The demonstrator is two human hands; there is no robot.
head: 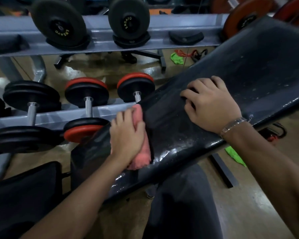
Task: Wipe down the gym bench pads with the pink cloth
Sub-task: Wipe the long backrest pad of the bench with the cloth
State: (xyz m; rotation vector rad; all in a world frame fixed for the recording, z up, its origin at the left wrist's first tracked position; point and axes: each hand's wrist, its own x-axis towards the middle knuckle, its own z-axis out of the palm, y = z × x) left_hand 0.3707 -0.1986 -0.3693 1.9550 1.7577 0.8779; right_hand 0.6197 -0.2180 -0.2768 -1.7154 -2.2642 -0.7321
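A long black bench pad (240, 69) runs tilted from the lower middle up to the upper right, its surface wet and shiny. My left hand (128, 133) presses a folded pink cloth (141, 157) onto the pad's lower part, fingers wrapped over the cloth. My right hand (212, 107) lies flat on the pad further up, fingers spread and holding nothing, with a bracelet on the wrist. A second black pad (24, 192), the seat, sits at the lower left.
A grey dumbbell rack (100, 42) stands just behind the bench, with black and red dumbbells (86, 99) on its lower shelf. Green cloths (177, 58) and bands lie on the brown floor. My dark trouser leg (183, 204) is under the pad.
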